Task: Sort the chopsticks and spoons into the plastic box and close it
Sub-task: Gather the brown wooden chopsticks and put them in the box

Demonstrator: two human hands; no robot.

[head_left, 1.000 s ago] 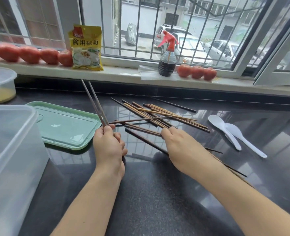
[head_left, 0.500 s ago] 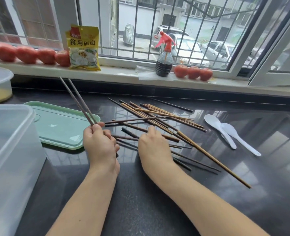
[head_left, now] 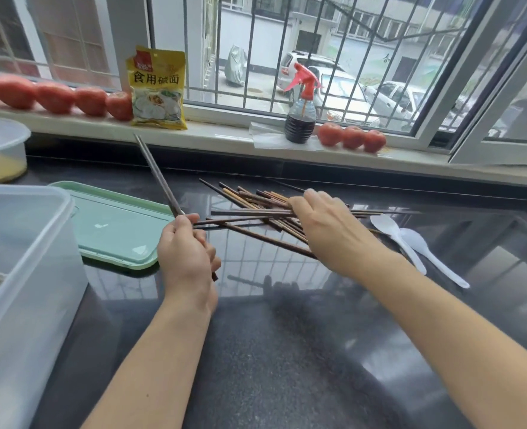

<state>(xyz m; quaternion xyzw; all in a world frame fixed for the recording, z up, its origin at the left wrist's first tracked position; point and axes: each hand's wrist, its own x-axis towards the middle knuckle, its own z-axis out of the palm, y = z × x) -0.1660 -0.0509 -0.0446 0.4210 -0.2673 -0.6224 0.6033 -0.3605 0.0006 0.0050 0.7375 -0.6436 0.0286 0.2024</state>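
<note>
1. Clear plastic box (head_left: pixel 23 274) stands near left; its green lid (head_left: pixel 113 227) lies just right of it.
2. My left hand (head_left: pixel 188 258) grips a chopstick pair (head_left: pixel 157 178), tips angled far-left.
3. My right hand (head_left: pixel 327 224) curls over the chopstick pile (head_left: pixel 256 209).
4. White spoons (head_left: pixel 411 246) lie right of the pile.

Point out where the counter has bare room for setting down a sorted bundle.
Bare patches: the near counter between the two forearms, and the stretch right of the white spoons. Crowded: the middle, between the green lid and the spoons, where the loose chopsticks lie crossed.
</note>
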